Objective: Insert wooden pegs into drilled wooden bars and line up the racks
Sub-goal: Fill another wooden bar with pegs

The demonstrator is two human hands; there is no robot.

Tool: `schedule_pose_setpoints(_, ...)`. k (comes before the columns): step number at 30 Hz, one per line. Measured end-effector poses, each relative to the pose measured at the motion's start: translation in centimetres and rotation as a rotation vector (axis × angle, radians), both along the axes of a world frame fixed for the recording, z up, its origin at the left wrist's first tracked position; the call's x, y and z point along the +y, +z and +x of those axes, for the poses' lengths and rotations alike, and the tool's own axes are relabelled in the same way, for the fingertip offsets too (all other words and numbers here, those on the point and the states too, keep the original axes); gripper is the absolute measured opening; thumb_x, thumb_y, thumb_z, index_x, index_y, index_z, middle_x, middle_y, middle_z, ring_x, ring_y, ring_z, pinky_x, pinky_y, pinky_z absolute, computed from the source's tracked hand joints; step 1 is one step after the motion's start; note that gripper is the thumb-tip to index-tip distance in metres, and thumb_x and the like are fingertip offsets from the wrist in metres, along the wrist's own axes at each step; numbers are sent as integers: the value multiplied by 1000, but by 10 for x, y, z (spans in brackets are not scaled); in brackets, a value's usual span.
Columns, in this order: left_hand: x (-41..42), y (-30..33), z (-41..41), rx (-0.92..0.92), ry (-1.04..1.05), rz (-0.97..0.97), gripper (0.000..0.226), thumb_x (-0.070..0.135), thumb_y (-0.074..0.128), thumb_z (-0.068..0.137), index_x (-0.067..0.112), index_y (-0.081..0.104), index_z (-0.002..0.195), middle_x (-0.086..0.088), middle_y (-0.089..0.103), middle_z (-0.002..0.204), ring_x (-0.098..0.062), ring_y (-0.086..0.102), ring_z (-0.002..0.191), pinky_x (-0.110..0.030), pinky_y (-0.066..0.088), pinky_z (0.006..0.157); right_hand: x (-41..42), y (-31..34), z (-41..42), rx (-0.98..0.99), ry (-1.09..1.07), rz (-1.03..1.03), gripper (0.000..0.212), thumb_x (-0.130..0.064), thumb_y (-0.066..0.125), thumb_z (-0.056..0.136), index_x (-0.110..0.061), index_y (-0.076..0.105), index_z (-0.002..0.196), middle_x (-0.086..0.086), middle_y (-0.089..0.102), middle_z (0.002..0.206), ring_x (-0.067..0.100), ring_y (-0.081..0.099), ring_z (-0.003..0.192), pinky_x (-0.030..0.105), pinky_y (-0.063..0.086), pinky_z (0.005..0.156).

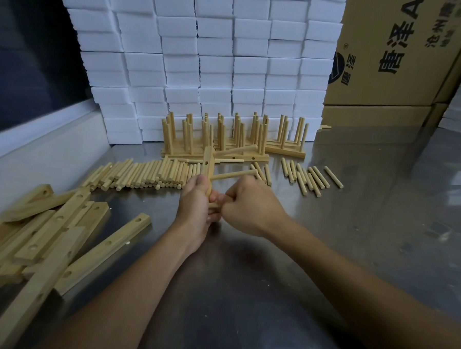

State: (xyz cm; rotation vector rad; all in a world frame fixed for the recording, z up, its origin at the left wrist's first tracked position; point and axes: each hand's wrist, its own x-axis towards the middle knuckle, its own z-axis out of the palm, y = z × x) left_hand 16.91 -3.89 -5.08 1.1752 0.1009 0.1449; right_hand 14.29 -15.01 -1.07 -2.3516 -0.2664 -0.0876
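Two pegs already stand in the bar [208, 167]; a third is going in at its near end.
Left hand [196, 199] grips the bar, held upright above the table [354, 234]. Right hand [245, 201] is clenched round a peg [214, 205], mostly hidden, at the bar's lowest hole. Judging by this, the next move is a firm straight push to seat it, then setting the bar by the racks [234, 139].

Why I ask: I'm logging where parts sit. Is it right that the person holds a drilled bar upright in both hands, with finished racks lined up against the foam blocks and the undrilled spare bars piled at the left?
Not quite: in the head view the spare bars piled at left show drilled holes. The rest holds: left hand and right hand hold the bar, and finished racks stand before the foam blocks.
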Motion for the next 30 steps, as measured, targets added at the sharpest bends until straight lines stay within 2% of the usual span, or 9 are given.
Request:
schedule_pose_setpoints(3,-2,-5,2,-24,5,131,23,29,35,108,14,52,106,2,36,59,-9,40,43,-19,31,36,-4,5,2,400,-77,277,20,-20,54,92,-4,66,88,-3,47,47,8,39,39,19,28,39)
schedule_pose_setpoints(5,-3,-6,2,-21,5,211,28,31,35,108,6,47,115,1,35,64,-12,39,50,-21,32,37,-8,4,5,520,-83,302,19,-17,51,92,-9,66,86,-1,39,53,11,30,45,21,22,42)
schedule_pose_setpoints(11,-2,0,2,-7,-2,56,26,24,35,108,13,45,86,-4,37,62,-14,38,46,-19,28,36,-21,4,13,551,6,417,19,-20,64,93,-9,72,79,-1,57,58,6,38,41,21,21,42)
schedule_pose_setpoints(14,-1,3,0,44,-20,-34,20,21,40,106,13,52,92,-5,49,64,-17,48,56,-28,38,51,-37,7,18,634,77,640,20,-21,69,92,-13,73,74,-1,69,68,2,53,47,15,22,42)
schedule_pose_setpoints(17,2,8,-3,51,-54,-95,16,12,52,99,9,58,84,-6,58,67,-20,56,63,-32,46,59,-47,5,23,528,-23,896,16,-24,72,89,-9,67,87,-3,61,62,3,50,48,13,32,42)
schedule_pose_setpoints(19,2,8,-4,33,-73,-69,14,6,56,96,6,59,82,-7,63,68,-21,62,64,-31,50,61,-50,-2,26,353,-110,855,24,-28,74,88,-4,72,92,-3,61,61,5,51,50,16,39,47)
schedule_pose_setpoints(22,2,6,-4,23,-52,-77,9,1,57,95,5,60,87,-10,69,75,-23,68,70,-33,54,66,-49,-12,28,91,-93,525,31,-38,73,88,-7,74,91,1,71,75,10,64,66,21,52,57)
schedule_pose_setpoints(27,3,1,-2,-4,-59,-12,10,-2,54,96,0,64,96,-19,73,97,-30,74,90,-36,57,75,-46,-19,31,89,71,253,21,-36,72,89,-17,77,95,4,74,86,17,69,82,29,56,74)
schedule_pose_setpoints(30,-2,-1,-1,1,-11,125,6,5,59,97,2,64,99,-18,70,95,-22,72,77,-31,58,69,-53,-20,35,22,2,245,15,-31,71,90,-17,75,94,4,71,83,15,67,79,28,55,72)
